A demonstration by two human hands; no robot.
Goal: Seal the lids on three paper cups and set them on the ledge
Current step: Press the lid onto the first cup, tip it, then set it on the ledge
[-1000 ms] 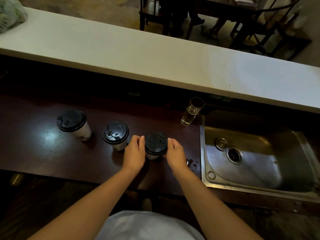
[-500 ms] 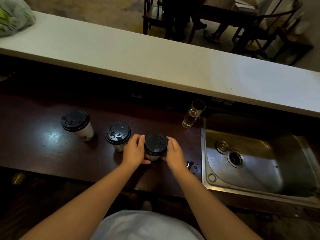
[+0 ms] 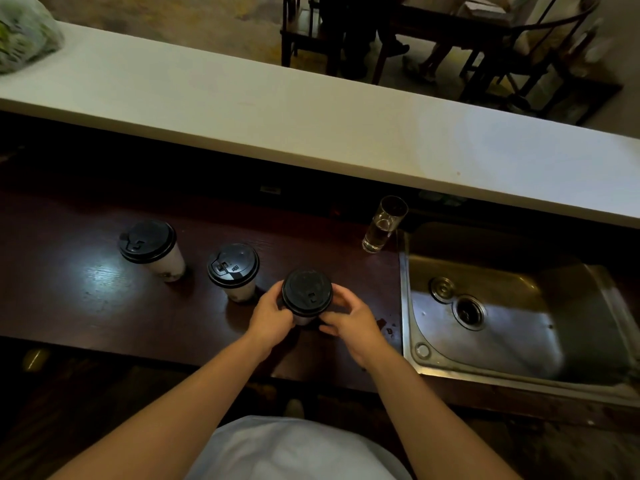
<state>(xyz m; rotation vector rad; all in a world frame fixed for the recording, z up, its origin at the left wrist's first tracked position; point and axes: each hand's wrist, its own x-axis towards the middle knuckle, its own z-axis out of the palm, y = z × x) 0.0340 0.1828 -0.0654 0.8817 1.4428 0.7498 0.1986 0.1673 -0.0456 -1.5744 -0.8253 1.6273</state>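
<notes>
Far left of the fingers, up on the pale, smooth ledge (image 3: 242,109), lies a crinkled, translucent plastic bag (image 3: 24,36) with something green inside. Below the ledge runs the dark brown table (image 3: 86,299), its fine wood grain showing in a glossy patch of reflected light. Well left of the fingers stands the first cup (image 3: 152,249), a tapered white paper cone capped in round black plastic with a raised sip tab. Just left of the left hand (image 3: 270,315) stands the second cup (image 3: 233,271), of the same shape and capped the same way. The left hand curls its fingers (image 3: 277,296) round the left side of the third cup (image 3: 306,320), close under the rim of its matte black lid (image 3: 306,292). The right hand (image 3: 353,320) cups the opposite side, fingers (image 3: 341,294) bent round the back and thumb low at the front, so both hands grip the cup between them. Whether its base touches the table cannot be told. All three cups are down at the table, below the ledge. Beyond the right fingers and a little to their right stands a tall, straight-sided clear glass (image 3: 382,225) with pale liquid in its bottom. Right of that lies the stainless-steel sink (image 3: 512,341), a rounded rectangular basin, dull and streaked, with a round drain (image 3: 469,311)
</notes>
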